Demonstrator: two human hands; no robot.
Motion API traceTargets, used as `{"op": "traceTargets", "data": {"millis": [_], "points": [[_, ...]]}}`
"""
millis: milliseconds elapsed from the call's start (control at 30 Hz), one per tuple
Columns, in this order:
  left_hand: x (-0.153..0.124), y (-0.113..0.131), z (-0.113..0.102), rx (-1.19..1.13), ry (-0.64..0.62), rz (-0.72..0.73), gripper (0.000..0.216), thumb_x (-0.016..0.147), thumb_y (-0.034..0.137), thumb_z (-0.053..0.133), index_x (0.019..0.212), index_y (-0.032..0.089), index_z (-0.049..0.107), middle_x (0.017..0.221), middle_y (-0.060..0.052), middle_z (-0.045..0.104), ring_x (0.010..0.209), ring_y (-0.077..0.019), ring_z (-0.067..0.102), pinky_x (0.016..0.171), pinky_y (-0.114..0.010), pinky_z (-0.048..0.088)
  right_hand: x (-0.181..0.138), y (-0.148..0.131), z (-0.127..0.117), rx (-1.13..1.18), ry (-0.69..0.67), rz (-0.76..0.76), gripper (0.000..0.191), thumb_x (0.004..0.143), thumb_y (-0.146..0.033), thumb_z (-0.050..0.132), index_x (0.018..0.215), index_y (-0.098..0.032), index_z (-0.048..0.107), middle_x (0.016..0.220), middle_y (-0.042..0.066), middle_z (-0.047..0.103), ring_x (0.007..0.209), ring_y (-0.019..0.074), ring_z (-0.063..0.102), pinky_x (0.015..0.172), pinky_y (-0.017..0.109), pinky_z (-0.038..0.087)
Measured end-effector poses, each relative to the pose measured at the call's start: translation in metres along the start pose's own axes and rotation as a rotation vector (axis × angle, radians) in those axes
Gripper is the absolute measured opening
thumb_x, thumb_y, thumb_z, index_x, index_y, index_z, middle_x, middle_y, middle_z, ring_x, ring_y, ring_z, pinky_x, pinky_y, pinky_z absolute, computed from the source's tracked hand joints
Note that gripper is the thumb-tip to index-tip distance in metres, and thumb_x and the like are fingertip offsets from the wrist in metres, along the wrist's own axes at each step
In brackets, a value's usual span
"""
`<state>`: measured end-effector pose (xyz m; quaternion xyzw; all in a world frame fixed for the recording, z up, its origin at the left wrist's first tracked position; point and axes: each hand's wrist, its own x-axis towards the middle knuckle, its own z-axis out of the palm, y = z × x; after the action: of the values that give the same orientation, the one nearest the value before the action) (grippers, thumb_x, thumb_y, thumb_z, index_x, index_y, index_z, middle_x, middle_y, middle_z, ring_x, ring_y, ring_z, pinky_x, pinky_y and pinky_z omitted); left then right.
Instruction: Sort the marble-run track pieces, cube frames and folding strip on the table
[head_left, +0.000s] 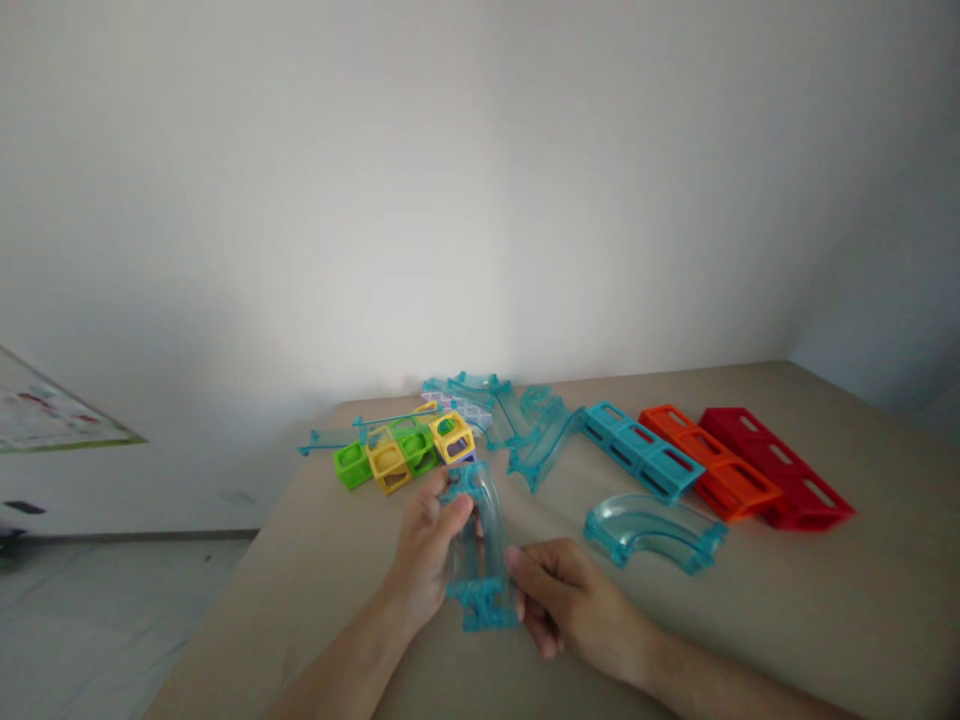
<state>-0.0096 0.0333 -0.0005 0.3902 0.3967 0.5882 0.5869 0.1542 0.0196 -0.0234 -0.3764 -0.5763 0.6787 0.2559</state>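
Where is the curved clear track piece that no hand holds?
In the head view, the curved track piece lies on the table, right of centre, near the right hand and in front of the blue block.

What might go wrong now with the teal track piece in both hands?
The translucent teal plastic track piece is gripped only at its edges by the left hand and right hand; it may slip onto the beige table. A forward push may knock the green and yellow plastic cubes.
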Motion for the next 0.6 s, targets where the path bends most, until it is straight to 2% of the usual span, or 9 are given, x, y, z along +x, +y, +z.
{"op": "traceTargets", "data": {"millis": [67, 167, 267, 367, 500, 600], "points": [[0.001, 0.001, 0.002, -0.008, 0.063, -0.023, 0.031, 0.074, 0.042, 0.073, 0.091, 0.018, 0.063, 0.058, 0.005, 0.056, 0.046, -0.0061, 0.049, 0.047, -0.017, 0.043, -0.001, 0.0, 0.001, 0.024, 0.024, -0.03, 0.057, 0.084, -0.071, 0.041, 0.067, -0.018, 0.05, 0.044, -0.006, 0.046, 0.035, 0.0064, 0.037, 0.037, 0.018, 0.029], [0.003, 0.001, 0.005, -0.016, 0.133, -0.019, 0.03, 0.075, 0.041, 0.072, 0.092, 0.018, 0.06, 0.059, 0.006, 0.054, 0.045, -0.005, 0.048, 0.046, -0.015, 0.042, -0.004, -0.001, 0.001, 0.018, 0.101, -0.155, 0.042, 0.087, -0.061, 0.05, 0.079, -0.02, 0.044, 0.053, -0.008, 0.045, 0.041, 0.0057, 0.038, 0.039, 0.017, 0.029], [0.004, 0.0, 0.006, 0.0, 0.176, -0.001, 0.029, 0.075, 0.04, 0.072, 0.088, 0.017, 0.058, 0.059, 0.007, 0.052, 0.046, -0.0052, 0.049, 0.045, -0.015, 0.041, -0.007, -0.003, -0.001, -0.032, 0.13, -0.253, 0.033, 0.092, -0.053, 0.049, 0.091, -0.02, 0.045, 0.059, -0.008, 0.044, 0.044, 0.0059, 0.04, 0.042, 0.017, 0.03], [0.004, -0.001, 0.006, 0.016, 0.206, 0.021, 0.03, 0.076, 0.04, 0.071, 0.09, 0.017, 0.058, 0.06, 0.006, 0.052, 0.047, -0.0065, 0.05, 0.044, -0.016, 0.041, -0.011, -0.005, -0.003, -0.1, 0.106, -0.278, 0.033, 0.094, -0.051, 0.046, 0.099, -0.018, 0.049, 0.058, -0.007, 0.045, 0.045, 0.0073, 0.043, 0.043, 0.019, 0.032], [0.004, -0.002, 0.007, 0.004, 0.272, 0.046, 0.028, 0.074, 0.039, 0.072, 0.081, 0.018, 0.054, 0.061, 0.007, 0.052, 0.047, -0.0067, 0.049, 0.044, -0.017, 0.041, -0.013, -0.006, -0.002, -0.155, 0.065, -0.304, 0.032, 0.091, -0.049, 0.052, 0.099, -0.017, 0.053, 0.057, -0.007, 0.042, 0.048, 0.0083, 0.041, 0.045, 0.02, 0.031], [0.006, -0.001, 0.006, 0.002, 0.308, 0.065, 0.027, 0.073, 0.038, 0.071, 0.08, 0.018, 0.054, 0.059, 0.007, 0.051, 0.047, -0.0067, 0.048, 0.044, -0.017, 0.041, -0.012, -0.005, 0.0, -0.19, 0.095, -0.304, 0.026, 0.091, -0.043, 0.054, 0.095, -0.017, 0.055, 0.056, -0.006, 0.043, 0.049, 0.0085, 0.042, 0.046, 0.021, 0.031]]}}
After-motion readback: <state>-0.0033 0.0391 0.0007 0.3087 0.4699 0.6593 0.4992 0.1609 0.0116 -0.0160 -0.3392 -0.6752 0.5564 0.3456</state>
